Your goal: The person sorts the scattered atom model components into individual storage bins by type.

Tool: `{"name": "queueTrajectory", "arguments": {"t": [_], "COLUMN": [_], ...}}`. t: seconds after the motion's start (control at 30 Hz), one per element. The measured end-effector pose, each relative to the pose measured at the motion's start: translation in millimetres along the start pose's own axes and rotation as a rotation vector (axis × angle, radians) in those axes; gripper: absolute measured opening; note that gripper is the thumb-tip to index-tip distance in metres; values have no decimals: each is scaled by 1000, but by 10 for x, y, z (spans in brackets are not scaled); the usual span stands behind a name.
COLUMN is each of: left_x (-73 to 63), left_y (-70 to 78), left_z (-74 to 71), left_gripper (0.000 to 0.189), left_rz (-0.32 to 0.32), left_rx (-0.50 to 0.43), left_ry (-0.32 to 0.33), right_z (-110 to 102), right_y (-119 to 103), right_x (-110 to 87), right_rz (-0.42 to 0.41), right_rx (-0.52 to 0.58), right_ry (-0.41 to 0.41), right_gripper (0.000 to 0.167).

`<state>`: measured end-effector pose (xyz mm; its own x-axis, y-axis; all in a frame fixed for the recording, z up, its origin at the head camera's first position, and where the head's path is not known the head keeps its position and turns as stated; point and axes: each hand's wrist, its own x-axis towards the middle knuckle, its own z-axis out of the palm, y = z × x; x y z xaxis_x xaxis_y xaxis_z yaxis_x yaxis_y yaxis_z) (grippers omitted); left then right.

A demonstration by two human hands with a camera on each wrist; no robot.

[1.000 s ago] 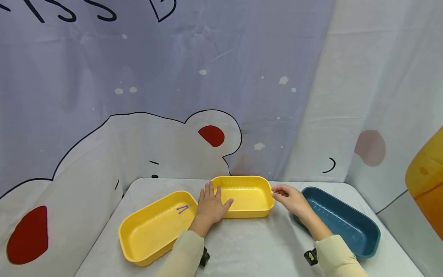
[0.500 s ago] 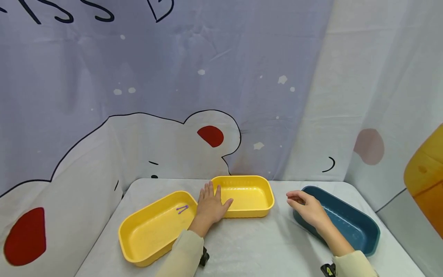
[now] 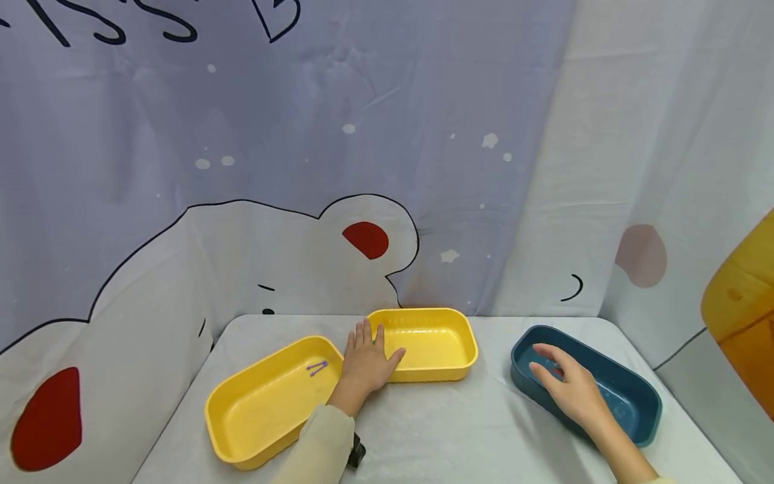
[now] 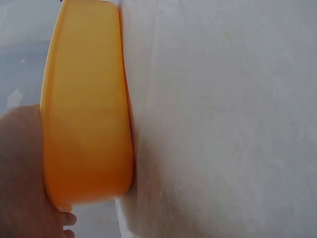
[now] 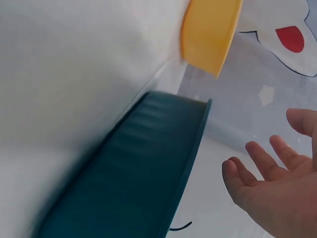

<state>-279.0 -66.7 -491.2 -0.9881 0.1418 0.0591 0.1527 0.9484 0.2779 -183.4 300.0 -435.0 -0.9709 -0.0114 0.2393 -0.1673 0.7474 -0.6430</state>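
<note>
My left hand (image 3: pixel 367 366) lies with straight fingers over the left end of the middle yellow tray (image 3: pixel 432 374). A sliver of something green shows beside its fingers. In the left wrist view that hand (image 4: pixel 22 173) touches the rim of the yellow tray (image 4: pixel 89 109). Above the far end of the teal tray (image 3: pixel 629 383), my right hand (image 3: pixel 574 390) has its thumb and fingers spread apart. A small red thing (image 3: pixel 557 371) shows in the gap; whether it lies in the tray or is falling, I cannot tell. The right wrist view shows the right hand (image 5: pixel 277 183) with nothing gripped.
Another yellow tray (image 3: pixel 266 403) stands at the left, holding small purple stick-like pieces (image 3: pixel 317 368). All three trays are on a white-covered table (image 3: pixel 459 430). A printed curtain (image 3: pixel 302 134) hangs behind and at the sides.
My right hand has moved right, from the middle yellow tray's right edge to above the teal tray, and its fingers have spread. A red thing now shows beneath it. My left hand has stayed put.
</note>
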Motion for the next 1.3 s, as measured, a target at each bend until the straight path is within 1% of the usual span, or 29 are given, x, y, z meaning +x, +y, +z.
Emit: {"name": "queueTrajectory", "arguments": {"t": [0.1, 0.17, 0.33, 0.43, 0.53, 0.63, 0.77, 0.93, 1.07, 1.17, 1.3], "left_x": [1, 0, -10, -29, -32, -30, -33, -41, -40, -52, -80], "left_y": [-1, -1, 2, 5, 0, -6, -6, 10, 23, 40, 77], "left_z": [8, 16, 5, -22, -34, -36, -38, -34, -5, 2, -7], "left_gripper": [85, 85, 85, 86, 86, 85, 84, 82, 80, 79, 78], "left_rz": [-2, 1, -6, -17, -17, -13, -15, -18, -3, 29, 76], "left_rx": [-4, -15, -28, -31, -30, -27, -19, 19, 39, 45, 79], "left_ry": [-5, 2, 0, -6, -4, 3, 11, 23, 45, 71, 100], "right_z": [-25, -50, -132, -194, -249, -284, -314, -360, -403, -426, -451], "right_y": [48, 82, 200, 272, 337, 409, 529, 710, 842, 912, 981], "right_x": [-77, -128, -220, -261, -307, -347, -375, -399, -407, -412, -419], "right_rz": [-54, -74, -83, -52, -21, -15, -16, 19, 70, 121, 182], "right_rx": [-54, -79, -120, -128, -109, -117, -193, -270, -299, -309, -316], "right_ry": [27, 39, 58, 36, 12, 15, 44, 64, 46, 21, -15], "right_gripper": [49, 50, 56, 64, 69, 72, 74, 73, 73, 76, 81]}}
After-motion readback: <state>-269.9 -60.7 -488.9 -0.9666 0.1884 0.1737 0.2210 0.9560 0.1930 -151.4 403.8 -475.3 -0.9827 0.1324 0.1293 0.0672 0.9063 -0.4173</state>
